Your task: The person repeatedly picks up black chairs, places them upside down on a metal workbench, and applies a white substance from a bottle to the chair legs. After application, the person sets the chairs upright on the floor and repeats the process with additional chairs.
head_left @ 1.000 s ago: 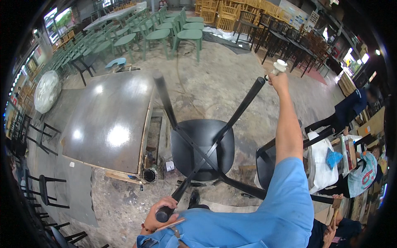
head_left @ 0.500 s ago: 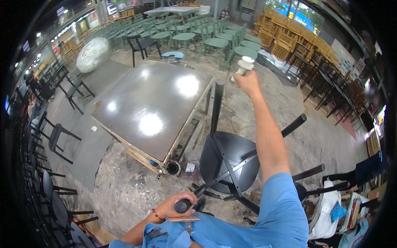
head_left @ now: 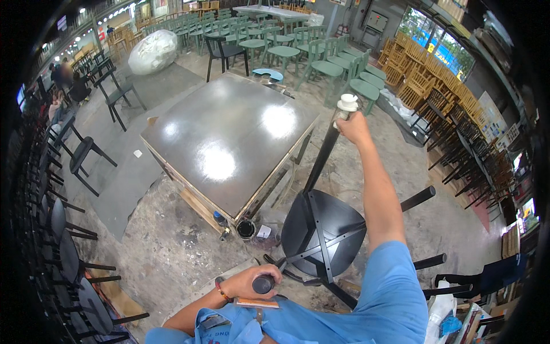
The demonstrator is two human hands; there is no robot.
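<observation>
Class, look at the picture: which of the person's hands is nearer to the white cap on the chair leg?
Right. The right hand grips the chair leg just below the white cap; the left hand holds another leg's end, far below, near the person's chest.

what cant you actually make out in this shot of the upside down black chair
- Head view: the chair back and the floor under it, hidden by the seat and the blue sleeve.
- The end of the leg in the left hand, covered by the fingers.
- How the white cap sits on the leg above the right hand: too small.
- People at far left: blurred near the rim.
</observation>
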